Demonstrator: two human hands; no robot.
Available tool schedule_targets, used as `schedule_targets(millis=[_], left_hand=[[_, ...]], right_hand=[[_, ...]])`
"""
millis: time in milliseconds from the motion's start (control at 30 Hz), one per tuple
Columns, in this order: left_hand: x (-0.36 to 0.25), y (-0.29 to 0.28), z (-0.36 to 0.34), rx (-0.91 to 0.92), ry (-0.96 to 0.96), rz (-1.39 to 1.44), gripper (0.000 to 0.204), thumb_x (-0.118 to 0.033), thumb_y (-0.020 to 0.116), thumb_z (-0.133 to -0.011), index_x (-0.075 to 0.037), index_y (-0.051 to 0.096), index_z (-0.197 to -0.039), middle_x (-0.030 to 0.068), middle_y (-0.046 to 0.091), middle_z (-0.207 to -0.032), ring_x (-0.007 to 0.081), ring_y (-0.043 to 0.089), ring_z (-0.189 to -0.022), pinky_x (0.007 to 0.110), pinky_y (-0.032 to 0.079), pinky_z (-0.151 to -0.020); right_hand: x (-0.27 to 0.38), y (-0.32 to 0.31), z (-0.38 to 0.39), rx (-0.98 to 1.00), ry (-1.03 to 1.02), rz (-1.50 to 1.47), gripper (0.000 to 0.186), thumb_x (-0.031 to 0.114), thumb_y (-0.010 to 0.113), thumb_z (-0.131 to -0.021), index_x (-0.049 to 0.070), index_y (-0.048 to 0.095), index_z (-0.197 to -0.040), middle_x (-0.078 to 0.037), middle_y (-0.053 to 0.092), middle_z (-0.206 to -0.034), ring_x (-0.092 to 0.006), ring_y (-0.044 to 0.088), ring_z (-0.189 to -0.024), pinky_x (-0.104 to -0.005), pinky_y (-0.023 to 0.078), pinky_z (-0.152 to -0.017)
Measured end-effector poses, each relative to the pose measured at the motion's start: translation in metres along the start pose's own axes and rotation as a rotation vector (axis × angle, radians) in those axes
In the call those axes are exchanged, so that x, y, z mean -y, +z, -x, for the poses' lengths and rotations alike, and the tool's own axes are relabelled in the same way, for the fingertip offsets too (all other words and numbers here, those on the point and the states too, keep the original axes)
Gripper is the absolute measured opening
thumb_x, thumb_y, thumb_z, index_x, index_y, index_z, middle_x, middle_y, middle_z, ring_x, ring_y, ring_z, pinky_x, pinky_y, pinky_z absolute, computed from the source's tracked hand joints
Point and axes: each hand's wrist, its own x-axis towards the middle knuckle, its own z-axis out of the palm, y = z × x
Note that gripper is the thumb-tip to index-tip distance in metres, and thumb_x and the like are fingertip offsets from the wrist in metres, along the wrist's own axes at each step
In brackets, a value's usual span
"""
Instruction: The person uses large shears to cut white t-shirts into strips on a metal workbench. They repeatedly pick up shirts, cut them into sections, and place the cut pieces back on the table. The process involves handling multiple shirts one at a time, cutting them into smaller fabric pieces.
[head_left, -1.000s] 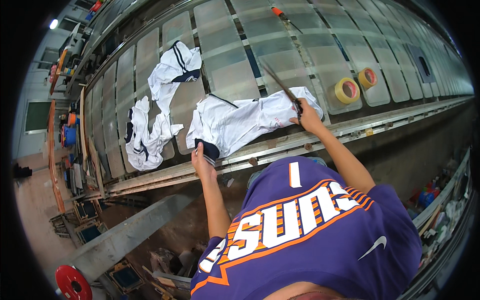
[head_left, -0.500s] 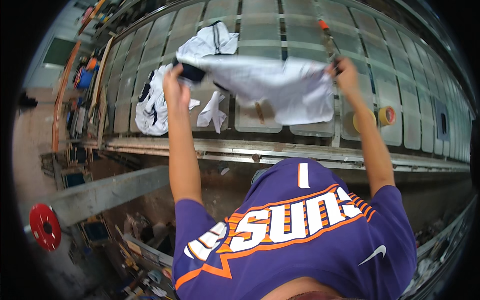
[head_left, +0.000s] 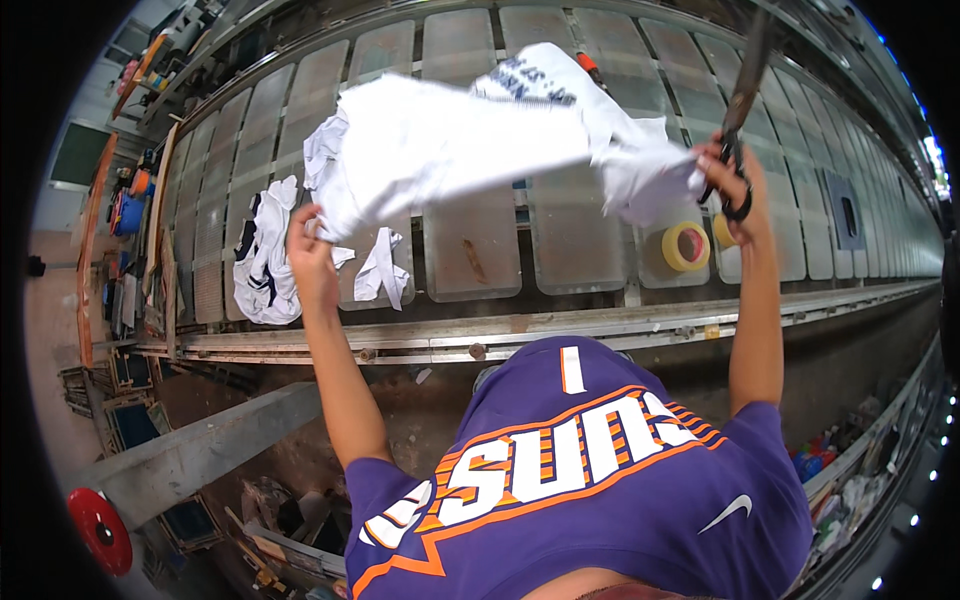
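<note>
Hands apart: left [head_left: 315,262] pinches one garment [head_left: 450,140], right [head_left: 748,195] grips it plus one scissors [head_left: 746,88]; two tape rolls [head_left: 671,252].

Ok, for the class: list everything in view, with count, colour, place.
Cloth: count unclear, white, top centre
Scissors: one pair, dark, upper right
Cloth pile: one, white and dark, left
Scrap: one, white, right of pile
Tape rolls: two, yellow, right
Tool: one, orange-ended, top centre
Table panels: many, grey, upper half
Slotted plate: one, grey, right
Disc: one, red, lower left
Shirt: one, purple, bottom
Left hand: one, bare, gripping cloth
Right hand: one, bare, around scissors
</note>
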Motion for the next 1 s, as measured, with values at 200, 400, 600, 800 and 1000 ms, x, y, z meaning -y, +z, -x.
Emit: schedule_targets(millis=[200,400,600,800,1000], left_hand=[[0.133,-0.025,0.086,0.394,-0.137,-0.872,0.042,0.005,0.052,-0.075,-0.002,0.061,-0.115,0.0147,0.066,-0.112,0.0301,0.062,-0.109,0.037,0.046,-0.096],[0.16,0.06,0.071,0.288,0.207,-0.937,0.032,-0.015,0.064,-0.085,-0.005,0.061,-0.115,0.0165,0.061,-0.119,0.0356,0.056,-0.113,0.042,0.045,-0.095],[0.211,0.112,-0.01,0.22,0.207,-1.253,0.053,-0.022,0.064,-0.086,-0.01,0.05,-0.135,0.0139,0.052,-0.135,0.0323,0.051,-0.121,0.051,0.044,-0.095],[0.176,0.113,-0.002,0.381,0.37,-1.245,0.016,-0.015,0.066,-0.08,-0.013,0.07,-0.095,0.0055,0.06,-0.092,0.0266,0.057,-0.097,0.042,0.038,-0.083],[0.071,0.073,0.127,0.472,0.477,-1.077,0.022,-0.009,0.073,-0.062,-0.014,0.068,-0.083,0.0059,0.054,-0.094,0.027,0.052,-0.092,0.042,0.036,-0.082]], right_hand=[[-0.112,-0.014,0.103,-0.036,0.359,0.186,0.042,0.011,0.072,-0.087,0.001,0.052,-0.122,0.0,0.064,-0.093,-0.0056,0.054,-0.082,-0.0189,0.041,-0.07],[-0.135,0.015,0.165,0.196,0.605,0.015,0.046,0.011,0.074,-0.085,0.0,0.053,-0.125,0.005,0.053,-0.085,-0.0038,0.049,-0.079,-0.0189,0.038,-0.07],[-0.143,0.034,0.153,0.231,0.581,0.002,0.044,0.014,0.075,-0.085,0.001,0.054,-0.121,0.005,0.053,-0.086,-0.0043,0.049,-0.078,-0.0192,0.038,-0.069],[-0.141,0.025,0.16,0.189,0.57,-0.089,0.05,0.016,0.075,-0.085,-0.002,0.052,-0.126,0.005,0.051,-0.085,-0.0038,0.048,-0.076,-0.0188,0.038,-0.068],[-0.122,-0.001,0.186,0.213,0.601,0.003,0.049,0.017,0.073,-0.084,0.002,0.052,-0.126,0.005,0.05,-0.082,-0.004,0.049,-0.076,-0.0188,0.037,-0.066]])
